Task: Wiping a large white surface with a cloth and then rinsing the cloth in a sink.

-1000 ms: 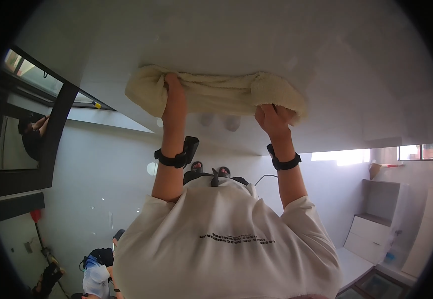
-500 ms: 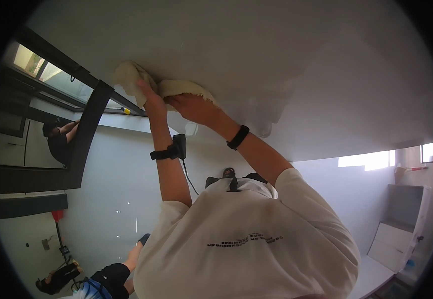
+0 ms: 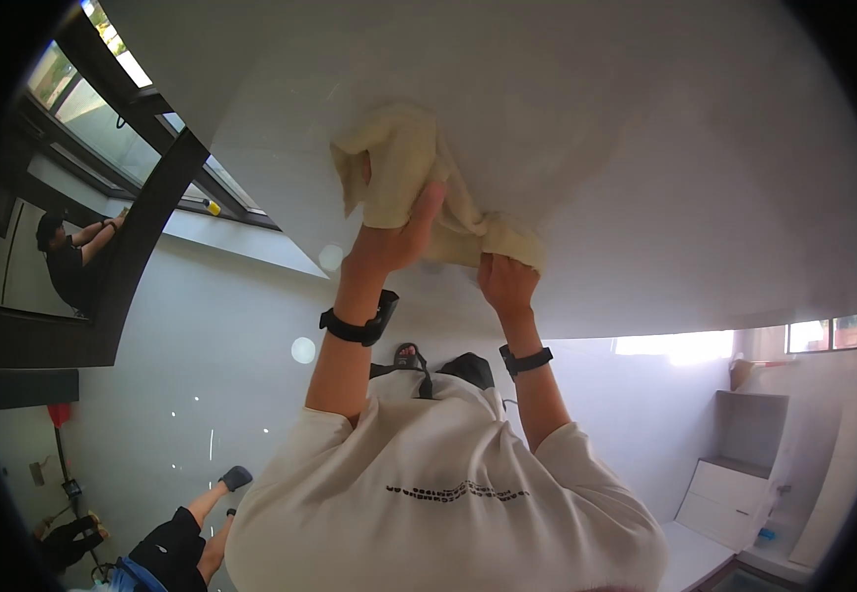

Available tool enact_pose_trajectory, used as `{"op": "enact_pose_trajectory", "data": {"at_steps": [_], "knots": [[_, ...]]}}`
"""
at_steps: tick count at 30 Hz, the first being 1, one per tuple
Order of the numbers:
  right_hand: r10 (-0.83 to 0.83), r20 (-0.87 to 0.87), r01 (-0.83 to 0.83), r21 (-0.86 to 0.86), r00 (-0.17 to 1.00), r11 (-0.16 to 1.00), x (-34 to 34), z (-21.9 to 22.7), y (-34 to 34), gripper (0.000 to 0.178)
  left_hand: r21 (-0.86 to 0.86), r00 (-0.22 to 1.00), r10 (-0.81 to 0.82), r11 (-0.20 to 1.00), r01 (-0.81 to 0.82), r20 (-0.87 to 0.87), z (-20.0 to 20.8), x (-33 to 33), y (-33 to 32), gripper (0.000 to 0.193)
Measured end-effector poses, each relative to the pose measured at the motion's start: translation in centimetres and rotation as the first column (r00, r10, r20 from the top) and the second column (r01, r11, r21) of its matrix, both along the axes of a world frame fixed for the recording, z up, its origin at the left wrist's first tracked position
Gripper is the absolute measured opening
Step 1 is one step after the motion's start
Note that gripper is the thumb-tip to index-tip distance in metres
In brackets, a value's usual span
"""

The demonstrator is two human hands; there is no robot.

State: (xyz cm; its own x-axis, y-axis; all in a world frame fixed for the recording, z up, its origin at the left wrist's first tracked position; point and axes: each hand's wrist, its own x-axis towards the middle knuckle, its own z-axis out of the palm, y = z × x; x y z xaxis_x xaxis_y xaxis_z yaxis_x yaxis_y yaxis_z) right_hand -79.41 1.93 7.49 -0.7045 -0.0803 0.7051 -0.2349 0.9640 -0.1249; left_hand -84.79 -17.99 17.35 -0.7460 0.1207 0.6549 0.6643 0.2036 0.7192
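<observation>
A cream-coloured cloth [image 3: 399,158] lies bunched against a large, smooth pale wall [image 3: 645,197]. My left hand [image 3: 397,242] holds its left part, with the fingers mostly tucked under the fabric and the thumb over it. At the cloth's right end, my right hand [image 3: 507,283] grips a folded edge with bent fingers. Between the two hands the fabric stretches in one loose strip. Each wrist wears a black band.
Dark-framed windows [image 3: 103,109] and a dark-framed panel reflecting a person [image 3: 78,257] are on the left. Another person in dark shorts [image 3: 172,553] is at the lower left. A white cabinet [image 3: 729,493] stands at the right. Pale floor [image 3: 221,326] lies below.
Both hands and the cloth have shifted right along the wall. My hands are farther apart now, and the cloth hangs between them. The view has turned slightly too.
</observation>
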Motion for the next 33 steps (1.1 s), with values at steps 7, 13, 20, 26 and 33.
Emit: {"op": "enact_pose_trajectory", "data": {"at_steps": [7,13,20,26,33], "knots": [[-0.439,-0.413,0.272,-0.403,0.798,0.874,-0.8,18.7,6.5,0.051,-0.045,0.976,-0.192,0.981,0.188,-0.108,9.7,-1.6,2.5,0.037],[-0.404,-0.453,-0.023,-0.688,0.795,0.726,-0.4,22.5,7.1,0.055,-0.134,0.910,-0.321,0.946,0.295,-0.263,8.6,0.5,11.7,0.030],[-0.348,-0.519,0.280,-0.208,0.780,0.937,0.4,7.8,13.5,0.070,-0.065,0.667,-0.641,0.701,0.710,0.380,-1.5,3.4,9.1,0.046],[-0.401,-0.425,0.350,-0.197,0.811,0.916,0.7,4.2,12.6,0.071,-0.215,0.798,-0.556,0.771,0.600,0.234,-1.0,4.4,7.2,0.040],[-0.307,-0.480,0.182,-0.290,0.822,0.939,0.1,7.3,10.2,0.065,-0.098,1.000,-0.002,0.995,0.003,0.007,2.3,2.5,6.4,0.031]]}}
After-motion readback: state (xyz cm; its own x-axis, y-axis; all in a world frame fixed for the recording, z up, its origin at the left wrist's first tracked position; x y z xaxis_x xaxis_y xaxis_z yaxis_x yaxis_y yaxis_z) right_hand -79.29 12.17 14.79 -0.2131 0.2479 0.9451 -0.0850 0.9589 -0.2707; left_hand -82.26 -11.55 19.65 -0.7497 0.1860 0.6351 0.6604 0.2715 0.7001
